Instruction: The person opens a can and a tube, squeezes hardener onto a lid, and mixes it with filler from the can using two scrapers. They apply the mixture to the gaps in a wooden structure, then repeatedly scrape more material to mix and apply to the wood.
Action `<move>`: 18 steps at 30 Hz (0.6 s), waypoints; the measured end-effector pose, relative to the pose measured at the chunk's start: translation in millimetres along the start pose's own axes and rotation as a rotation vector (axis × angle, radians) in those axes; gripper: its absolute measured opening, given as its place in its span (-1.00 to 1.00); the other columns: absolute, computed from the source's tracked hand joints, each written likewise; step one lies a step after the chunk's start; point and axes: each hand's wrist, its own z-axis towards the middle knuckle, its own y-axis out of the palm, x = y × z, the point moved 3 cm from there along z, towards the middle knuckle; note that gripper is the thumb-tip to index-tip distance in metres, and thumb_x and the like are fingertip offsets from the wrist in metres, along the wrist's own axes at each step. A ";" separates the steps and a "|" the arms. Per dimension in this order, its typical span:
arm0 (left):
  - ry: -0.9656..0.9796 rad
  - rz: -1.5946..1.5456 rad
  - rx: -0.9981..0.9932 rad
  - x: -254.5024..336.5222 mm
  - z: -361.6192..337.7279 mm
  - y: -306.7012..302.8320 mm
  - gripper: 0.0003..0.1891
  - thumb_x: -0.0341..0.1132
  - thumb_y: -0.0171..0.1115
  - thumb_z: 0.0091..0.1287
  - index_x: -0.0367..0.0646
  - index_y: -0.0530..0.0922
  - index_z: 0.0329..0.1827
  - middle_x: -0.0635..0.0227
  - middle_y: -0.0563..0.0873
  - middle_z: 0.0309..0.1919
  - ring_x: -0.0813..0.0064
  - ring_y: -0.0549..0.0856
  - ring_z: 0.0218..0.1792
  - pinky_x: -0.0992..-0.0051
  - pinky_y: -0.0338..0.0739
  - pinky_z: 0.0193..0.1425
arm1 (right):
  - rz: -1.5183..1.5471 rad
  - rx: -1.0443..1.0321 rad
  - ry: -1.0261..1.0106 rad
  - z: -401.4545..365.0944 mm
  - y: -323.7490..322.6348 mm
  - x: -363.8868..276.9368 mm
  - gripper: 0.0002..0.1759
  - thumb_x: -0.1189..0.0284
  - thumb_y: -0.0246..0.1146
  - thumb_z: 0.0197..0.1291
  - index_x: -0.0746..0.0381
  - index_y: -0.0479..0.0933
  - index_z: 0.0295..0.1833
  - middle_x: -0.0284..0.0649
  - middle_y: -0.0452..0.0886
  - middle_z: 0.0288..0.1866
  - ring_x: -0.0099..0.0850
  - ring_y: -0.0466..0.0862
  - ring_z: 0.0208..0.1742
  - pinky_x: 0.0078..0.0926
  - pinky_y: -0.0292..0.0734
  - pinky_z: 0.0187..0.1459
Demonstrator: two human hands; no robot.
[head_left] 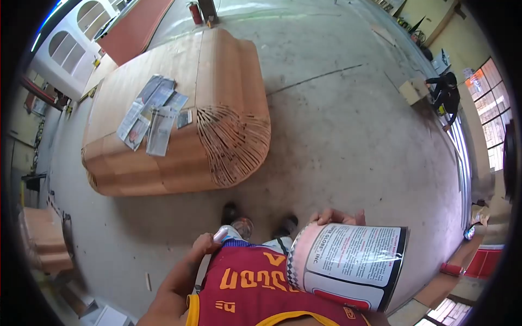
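Touching right fingers, labelled can

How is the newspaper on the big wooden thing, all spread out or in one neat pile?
Spread out: the newspaper lies in loose, overlapping sheets, pointing different ways across the wooden top.

Can, at right hand: glossy printed label; structure, ahead of left hand: smooth wood, rough ridged corner; newspapers, beyond left hand: matt paper; jersey, between hands: cloth; floor, below hands: smooth, stained
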 end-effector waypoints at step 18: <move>-0.050 -0.084 -0.053 138.8 -38.2 58.6 -0.57 -0.14 0.41 0.17 -0.32 0.71 -0.05 -0.19 0.77 -0.21 -0.15 0.79 -0.12 0.10 0.65 -0.01 | -0.005 -0.131 0.413 36.7 -65.5 -90.8 0.00 -0.35 0.10 0.26 0.54 0.59 0.11 0.15 0.65 0.05 -0.19 0.73 -0.01 -0.28 0.62 0.03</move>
